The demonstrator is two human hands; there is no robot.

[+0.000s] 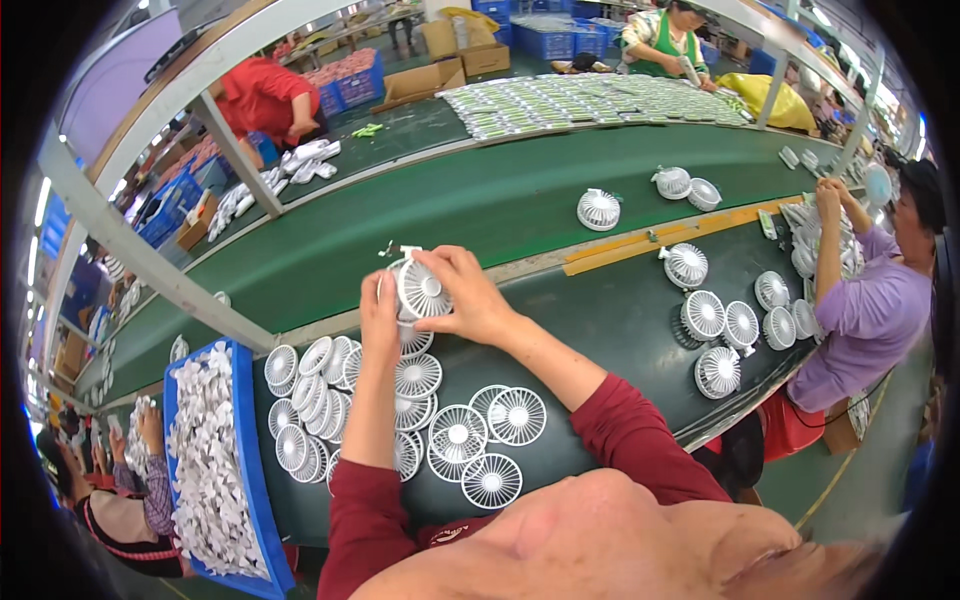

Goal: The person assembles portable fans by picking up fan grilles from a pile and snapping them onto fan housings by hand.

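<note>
In front of me, over the far edge of the dark table, I hold a small white fan head [424, 292] with a round slatted cover. My left hand [378, 312] grips its left side. My right hand [470, 300] closes on it from the right, thumb low and fingers over the top. A white stub juts from the top of the fan head. Beneath and beside my wrists lie many loose round fan covers [417, 377], stacked at the left. Several more covers [492, 481] lie spread nearer to me.
At my left stands a blue bin [262, 520] heaped with small white fan blades [205, 450]. Beyond the table runs a green conveyor belt [480, 200] carrying fan heads [598, 209]. More fan heads [703, 314] stand at the right, near a person in purple [880, 275]. A metal post [150, 240] rises at left.
</note>
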